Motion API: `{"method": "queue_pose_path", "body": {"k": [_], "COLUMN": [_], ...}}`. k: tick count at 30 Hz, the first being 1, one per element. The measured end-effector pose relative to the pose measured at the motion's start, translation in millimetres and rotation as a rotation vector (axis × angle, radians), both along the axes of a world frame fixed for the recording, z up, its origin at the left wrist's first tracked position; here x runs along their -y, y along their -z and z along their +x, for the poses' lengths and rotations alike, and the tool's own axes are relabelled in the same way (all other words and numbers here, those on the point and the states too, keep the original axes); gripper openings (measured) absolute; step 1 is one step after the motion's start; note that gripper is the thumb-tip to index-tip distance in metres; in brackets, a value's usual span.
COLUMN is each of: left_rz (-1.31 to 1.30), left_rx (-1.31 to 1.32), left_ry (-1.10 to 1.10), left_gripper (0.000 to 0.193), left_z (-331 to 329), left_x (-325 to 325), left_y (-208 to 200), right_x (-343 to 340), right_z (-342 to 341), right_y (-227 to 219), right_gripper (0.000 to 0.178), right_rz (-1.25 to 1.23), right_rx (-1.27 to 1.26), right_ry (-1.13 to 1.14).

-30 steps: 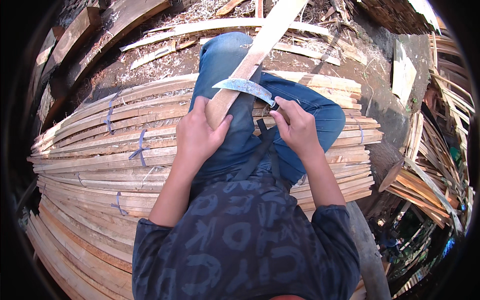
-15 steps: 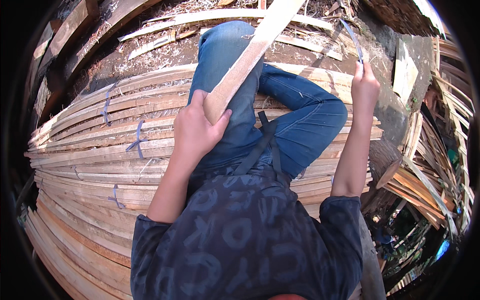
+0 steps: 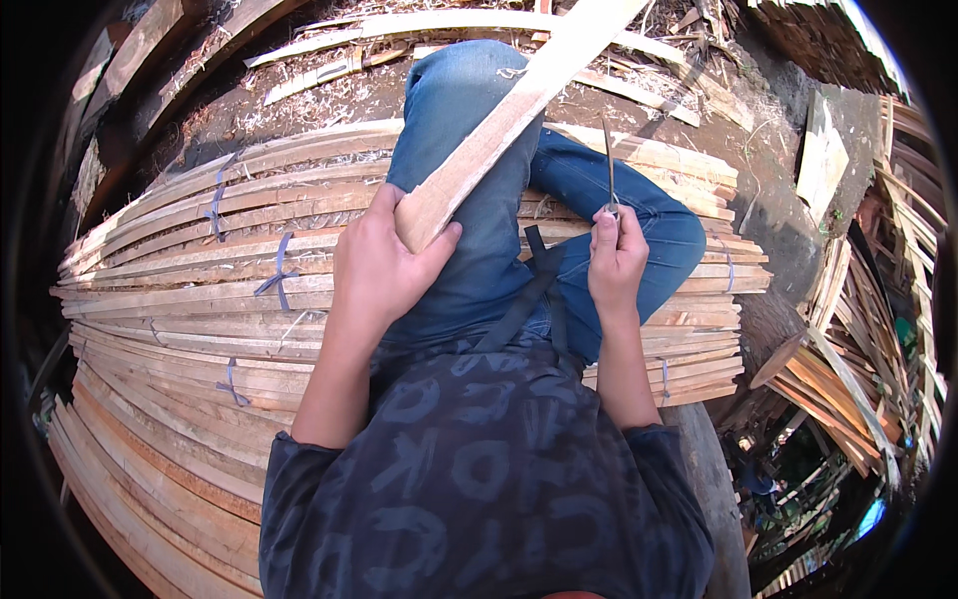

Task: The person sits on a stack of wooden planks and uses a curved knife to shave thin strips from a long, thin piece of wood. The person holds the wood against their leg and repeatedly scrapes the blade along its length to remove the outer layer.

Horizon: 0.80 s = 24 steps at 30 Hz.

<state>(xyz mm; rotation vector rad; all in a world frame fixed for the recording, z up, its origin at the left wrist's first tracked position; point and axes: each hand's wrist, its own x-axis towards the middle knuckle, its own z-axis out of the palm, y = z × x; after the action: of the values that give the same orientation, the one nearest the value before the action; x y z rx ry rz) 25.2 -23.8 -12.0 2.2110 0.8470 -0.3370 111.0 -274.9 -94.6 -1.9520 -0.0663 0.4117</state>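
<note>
A: Where is the wooden plank [image 3: 519,122] at this moment?
B: It goes slantwise over the blue trousers [image 3: 447,110], from the left hand [image 3: 369,265] up to the top edge of the view, where it is cut off.

A: And how is this left hand placed?
B: It is closed around the near end of the plank — the thumb is along the right edge, the fingers on the left side, partly hidden.

A: What has the right hand [image 3: 617,265]?
B: It is folded tightly on a knife [image 3: 610,165], whose handle is mostly covered. The blade points away from the person and stays apart from the plank.

A: Which things are around?
B: Pale wooden strips [image 3: 170,303], bundled with purple ties [image 3: 277,276], lie beneath and beside the person. Farther off, long split pieces [image 3: 429,25] lie on the brown ground — and a cut log [image 3: 778,361] is at the right.
</note>
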Motion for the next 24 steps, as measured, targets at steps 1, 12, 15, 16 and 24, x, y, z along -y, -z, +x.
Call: {"method": "queue_pose_path", "body": {"k": [1, 12, 15, 16, 24], "left_rz": [0.012, -0.079, -0.050, -0.030, 0.002], "left_rx": [-0.059, -0.019, -0.031, -0.021, -0.017], "left_ry": [0.022, 0.116, 0.093, 0.089, 0.102], "left_gripper": [0.053, 0.050, 0.048, 0.048, 0.044], "left_z": [1, -10, -12, -12, -10], "left_x": [-2, -4, 3, 4, 8], "left_y": [-1, -11, -7, -5, -2], "right_x": [-9, -37, -36, -36, -31], "right_z": [-9, -6, -4, -4, 14], "right_y": [0, -48, -60, -63, -45], "right_gripper": [0.023, 0.023, 0.026, 0.027, 0.026], "right_rz": [0.029, -0.183, -0.329, -0.351, -0.423], "right_rx": [-0.001, 0.199, 0.284, 0.304, 0.541], "right_ry": [-0.011, -0.432, -0.495, -0.500, -0.542]}}
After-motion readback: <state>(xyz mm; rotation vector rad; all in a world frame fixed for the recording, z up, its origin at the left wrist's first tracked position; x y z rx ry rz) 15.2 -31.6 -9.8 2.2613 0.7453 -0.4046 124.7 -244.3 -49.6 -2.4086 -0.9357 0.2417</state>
